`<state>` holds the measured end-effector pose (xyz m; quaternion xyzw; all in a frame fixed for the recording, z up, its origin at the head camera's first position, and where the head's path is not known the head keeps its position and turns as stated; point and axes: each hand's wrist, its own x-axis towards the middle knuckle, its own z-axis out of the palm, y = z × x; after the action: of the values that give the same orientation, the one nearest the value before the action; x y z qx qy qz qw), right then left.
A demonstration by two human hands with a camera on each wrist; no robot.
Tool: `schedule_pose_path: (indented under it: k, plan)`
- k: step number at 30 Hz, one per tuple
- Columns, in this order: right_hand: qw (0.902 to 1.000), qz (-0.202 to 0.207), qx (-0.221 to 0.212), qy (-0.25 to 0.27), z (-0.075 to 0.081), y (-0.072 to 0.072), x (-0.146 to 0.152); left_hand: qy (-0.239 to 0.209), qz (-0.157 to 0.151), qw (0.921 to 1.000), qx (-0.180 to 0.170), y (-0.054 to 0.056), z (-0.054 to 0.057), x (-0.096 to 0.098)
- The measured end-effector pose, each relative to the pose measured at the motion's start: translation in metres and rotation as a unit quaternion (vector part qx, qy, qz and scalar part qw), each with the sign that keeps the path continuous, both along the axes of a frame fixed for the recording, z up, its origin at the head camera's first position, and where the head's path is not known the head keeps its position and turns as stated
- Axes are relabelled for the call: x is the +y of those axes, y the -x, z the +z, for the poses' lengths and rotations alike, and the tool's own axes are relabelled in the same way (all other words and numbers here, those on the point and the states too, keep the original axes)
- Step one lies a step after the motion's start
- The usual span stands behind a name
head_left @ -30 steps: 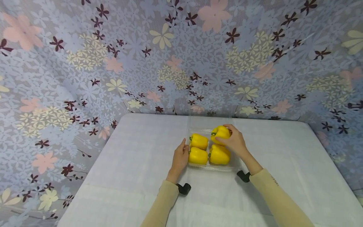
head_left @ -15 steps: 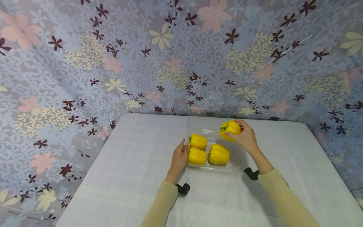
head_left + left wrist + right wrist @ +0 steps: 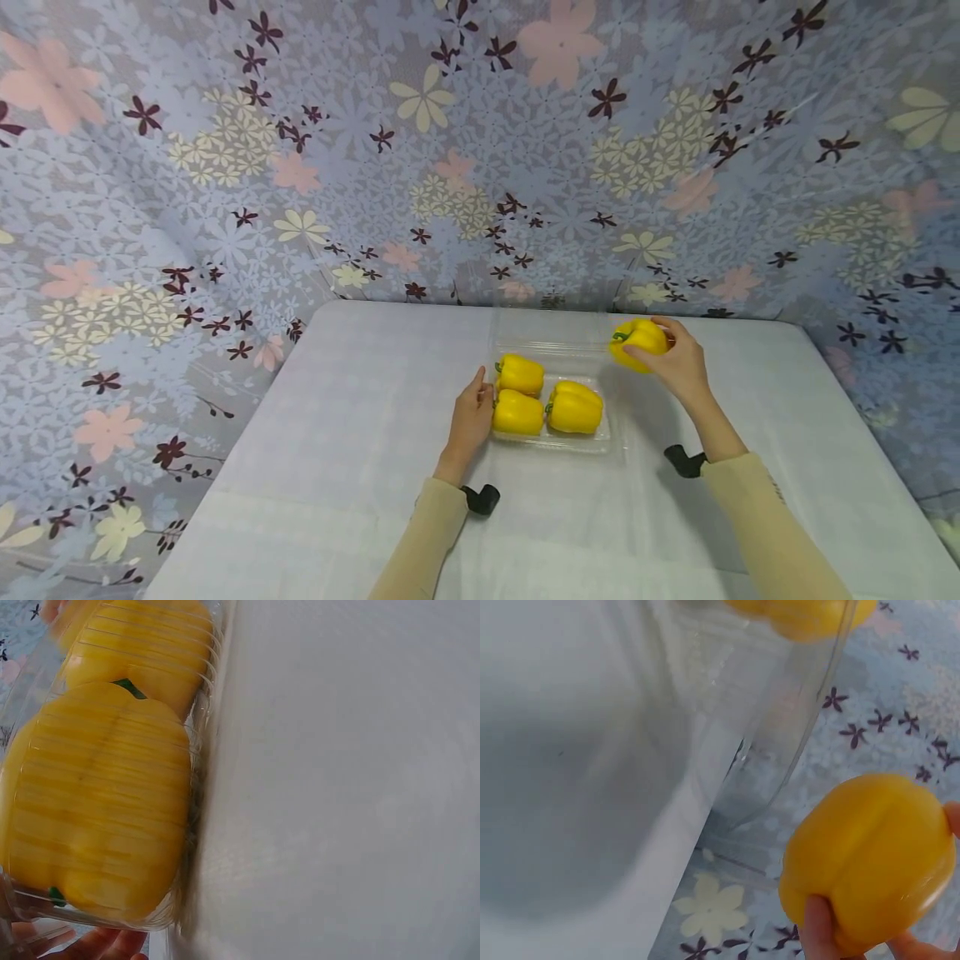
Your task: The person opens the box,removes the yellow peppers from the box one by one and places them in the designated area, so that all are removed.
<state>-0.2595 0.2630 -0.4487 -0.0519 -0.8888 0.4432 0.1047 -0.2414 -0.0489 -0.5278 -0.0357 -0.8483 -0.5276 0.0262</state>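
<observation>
My right hand [image 3: 682, 367] grips a yellow bell pepper [image 3: 641, 340], raised to the right of a clear plastic container [image 3: 570, 447]. In the right wrist view, fingertips press the held pepper [image 3: 874, 855] from below and from the right. Three more yellow peppers lie in the container: a back left pepper [image 3: 522, 374], a front left pepper [image 3: 517, 413] and a front right pepper [image 3: 576, 408]. My left hand [image 3: 471, 417] rests against the container's left end. Its fingers [image 3: 94, 943] show right at the ribbed wall in the left wrist view.
The container's clear lid [image 3: 551, 323] stands open behind it. A white cloth covers the table [image 3: 360, 433], and a floral curtain [image 3: 450, 167] hangs behind. Black wrist-worn pieces stick out near the left sleeve [image 3: 482, 500] and the right sleeve [image 3: 684, 461].
My right hand has lifted the pepper from the container's back right corner and carried it rightward, past the container's right edge. The left hand has kept its place at the container.
</observation>
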Motion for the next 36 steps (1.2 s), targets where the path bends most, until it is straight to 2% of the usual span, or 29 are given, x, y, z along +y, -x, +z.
schedule_pose_path:
  k: [9,14,21,27,36]
  plan:
    - [0.999,-0.023,-0.034,-0.016,-0.017,-0.004,0.016,0.002,-0.004,1.0,0.009,0.0,0.0,0.0]
    - [0.9968,-0.023,-0.06,-0.048,-0.031,-0.004,0.02,0.004,0.0,1.0,-0.001,0.001,0.0,0.001]
    - [0.9941,-0.015,-0.075,-0.077,-0.045,-0.005,0.022,0.003,0.003,1.0,0.001,0.001,-0.002,0.001]
    - [0.991,0.005,-0.105,-0.083,-0.053,-0.006,0.02,0.004,0.0,1.0,0.0,-0.001,-0.004,-0.001]
    - [0.988,0.023,-0.104,-0.112,-0.054,-0.002,0.019,-0.004,0.002,1.0,-0.005,0.001,-0.002,-0.001]
